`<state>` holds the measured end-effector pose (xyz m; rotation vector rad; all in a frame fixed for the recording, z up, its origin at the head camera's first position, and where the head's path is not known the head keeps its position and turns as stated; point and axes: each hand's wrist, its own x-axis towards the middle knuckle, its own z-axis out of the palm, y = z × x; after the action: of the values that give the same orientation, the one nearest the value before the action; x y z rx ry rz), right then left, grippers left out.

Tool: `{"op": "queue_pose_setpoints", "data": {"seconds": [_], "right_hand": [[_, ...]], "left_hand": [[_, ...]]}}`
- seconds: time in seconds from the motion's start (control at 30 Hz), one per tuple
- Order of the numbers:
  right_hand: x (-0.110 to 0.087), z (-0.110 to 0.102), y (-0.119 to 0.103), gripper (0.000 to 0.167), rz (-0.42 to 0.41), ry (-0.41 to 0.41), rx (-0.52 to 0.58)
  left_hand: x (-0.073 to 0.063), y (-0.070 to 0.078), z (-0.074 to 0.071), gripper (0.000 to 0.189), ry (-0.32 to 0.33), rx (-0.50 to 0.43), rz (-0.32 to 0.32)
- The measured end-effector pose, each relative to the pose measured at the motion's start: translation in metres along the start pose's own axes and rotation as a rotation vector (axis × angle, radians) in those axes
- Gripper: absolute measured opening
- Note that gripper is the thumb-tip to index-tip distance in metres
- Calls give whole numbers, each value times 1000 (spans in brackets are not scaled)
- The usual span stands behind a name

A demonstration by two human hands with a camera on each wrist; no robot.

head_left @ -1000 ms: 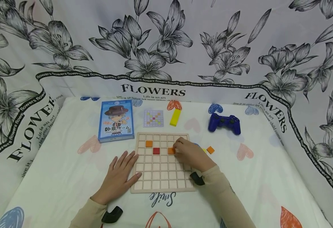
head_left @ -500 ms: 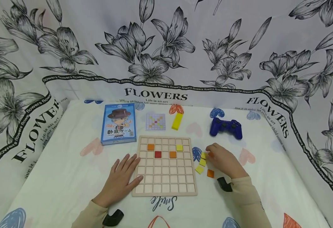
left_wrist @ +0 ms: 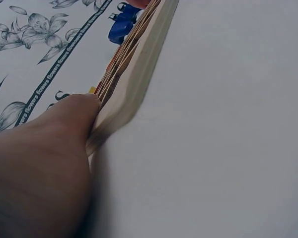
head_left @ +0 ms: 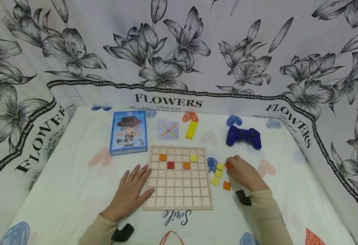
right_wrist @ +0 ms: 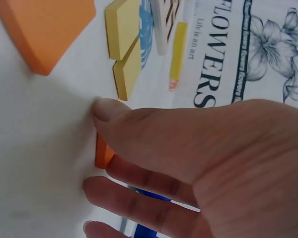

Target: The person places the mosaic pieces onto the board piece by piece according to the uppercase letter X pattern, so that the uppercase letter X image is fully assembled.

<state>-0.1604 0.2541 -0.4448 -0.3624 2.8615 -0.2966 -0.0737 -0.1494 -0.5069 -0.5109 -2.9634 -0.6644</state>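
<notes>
A square wooden grid board lies in the middle of the cloth. Two orange tiles, a red tile and a yellow tile sit in its upper cells. My left hand rests with spread fingers on the board's left edge, the thumb lying over the rim. To the right of the board, my right hand pinches an orange tile between thumb and fingers, low over the cloth. Beside it lie several yellow tiles and another loose orange tile.
Behind the board stand a blue game box, a small pattern card with coloured squares, and a yellow bar-shaped piece. A blue game controller lies at the back right. A flower-printed curtain hangs behind.
My right hand has left the board, moved right to the loose tiles and taken hold of an orange one. A yellow tile now shows on the board. My left hand stays put.
</notes>
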Motion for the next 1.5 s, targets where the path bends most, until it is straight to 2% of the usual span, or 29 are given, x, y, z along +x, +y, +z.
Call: {"op": "queue_pose_setpoints", "data": {"seconds": [0.47,0.63,0.87,0.97,1.13,1.27,1.4,1.5], "right_hand": [[1,0,3,25,-66,92,6],[2,-5,-12,21,-103,117,63],[4,-7,-48,18,-157,58,133],[7,-3,-61,16,-220,58,114],[13,7,-81,11,-377,120,40],[18,12,-97,11,-488,162,29],[22,14,-110,12,-565,152,15],[25,16,-118,12,-590,121,-7]], "left_hand": [[1,0,0,70,2,2,-3],[1,-2,3,70,6,1,0],[0,-2,4,70,16,-6,10],[0,-2,4,70,14,-2,10],[0,-2,3,70,13,5,6],[0,-1,2,70,14,7,5],[0,0,1,70,6,7,2],[1,0,1,70,8,6,3]]}}
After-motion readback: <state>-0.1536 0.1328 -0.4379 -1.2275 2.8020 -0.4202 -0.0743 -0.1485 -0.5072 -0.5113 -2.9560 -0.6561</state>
